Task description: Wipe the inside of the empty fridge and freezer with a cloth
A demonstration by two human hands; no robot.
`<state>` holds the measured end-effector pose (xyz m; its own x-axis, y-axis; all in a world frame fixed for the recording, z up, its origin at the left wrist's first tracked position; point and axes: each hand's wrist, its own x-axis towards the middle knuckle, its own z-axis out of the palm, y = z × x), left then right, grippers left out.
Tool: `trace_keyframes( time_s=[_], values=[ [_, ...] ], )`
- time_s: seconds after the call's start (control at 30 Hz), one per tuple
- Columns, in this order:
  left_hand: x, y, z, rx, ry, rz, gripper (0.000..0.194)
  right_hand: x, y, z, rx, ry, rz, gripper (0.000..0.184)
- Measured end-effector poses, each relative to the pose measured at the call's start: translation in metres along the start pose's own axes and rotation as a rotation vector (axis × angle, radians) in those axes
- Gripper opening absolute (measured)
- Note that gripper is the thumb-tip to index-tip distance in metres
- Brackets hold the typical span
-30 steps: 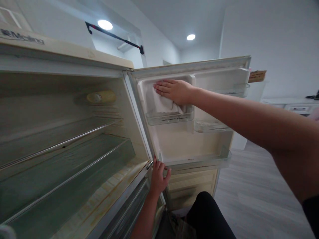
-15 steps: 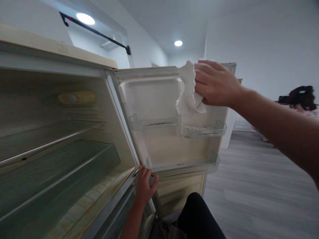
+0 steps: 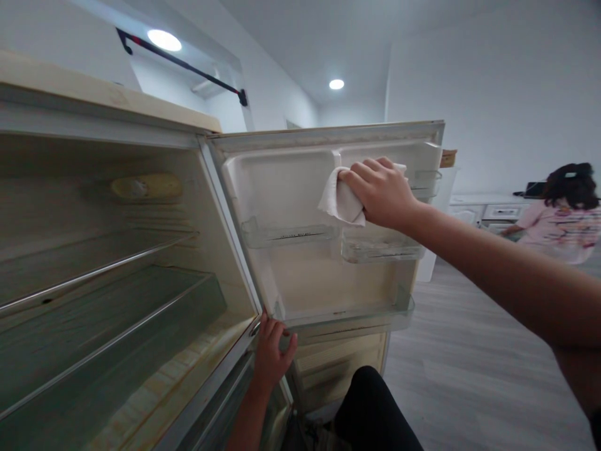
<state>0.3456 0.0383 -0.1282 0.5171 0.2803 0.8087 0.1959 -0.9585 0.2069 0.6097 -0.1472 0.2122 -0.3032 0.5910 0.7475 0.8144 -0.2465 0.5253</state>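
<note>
white cloth (image 3: 342, 199), cream door (image 3: 331, 279), floor (image 3: 469, 357) — grey

A cool, greyish dimness lies over the room. One ceiling light (image 3: 164, 40), up and to the left of the fridge door (image 3: 328, 282), and a second lamp (image 3: 337, 84) above the door both burn out to plain white. Left of the door, the fridge compartment (image 3: 213, 207) sinks into brownish shadow, and the top panel (image 3: 94, 94) slants, stretched by the wide lens. Right of the door, the person (image 3: 558, 228) looks soft and smeared
</note>
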Motion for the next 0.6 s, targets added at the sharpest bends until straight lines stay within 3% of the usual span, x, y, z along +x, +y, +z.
trace_keyframes(
  time_s=[0.17, 0.37, 0.6],
  values=[
    [0.001, -0.001, 0.000, 0.002, 0.010, 0.016, 0.014, -0.018, 0.002, 0.012, 0.100, 0.086, -0.019, 0.042],
    [0.003, -0.003, 0.000, -0.006, 0.001, 0.018, 0.013, -0.071, 0.009, 0.027, 0.091, 0.085, -0.063, 0.055],
    [0.002, -0.002, 0.005, 0.042, 0.004, 0.029, 0.014, -0.118, 0.039, 0.048, -0.038, 0.295, 0.474, 0.059]
  ],
)
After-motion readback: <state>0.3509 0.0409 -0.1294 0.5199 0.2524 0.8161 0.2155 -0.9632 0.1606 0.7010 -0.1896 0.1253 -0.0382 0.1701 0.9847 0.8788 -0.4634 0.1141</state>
